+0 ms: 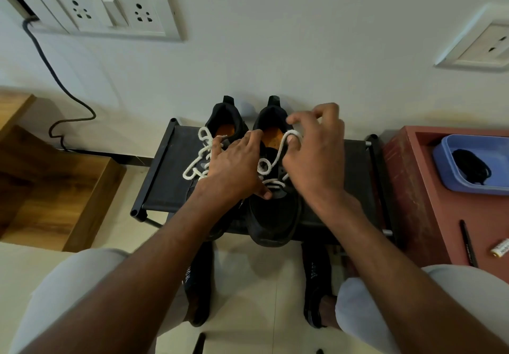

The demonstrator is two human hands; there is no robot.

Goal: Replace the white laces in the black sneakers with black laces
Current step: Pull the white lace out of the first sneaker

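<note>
R hand [316, 158] pinching white lace [279, 151], L hand [234, 166] flat

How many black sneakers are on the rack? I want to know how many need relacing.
2. The left sneaker stands partly under the left hand; the right sneaker stands beside it, its white lace pinched by the right hand.

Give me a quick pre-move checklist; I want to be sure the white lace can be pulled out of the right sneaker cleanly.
1. Right hand has the white lace hooked: ok, a loop sits over a finger.
2. Left hand steadies the sneakers: ok, it presses flat on them.
3. Lace untied: ok on the right shoe, the loose end lies free.
4. Lower eyelets freed: not ok, lace still crosses them.
5. Black laces ready: ok, in the blue tray.
6. Rack stable: cannot tell.
</note>
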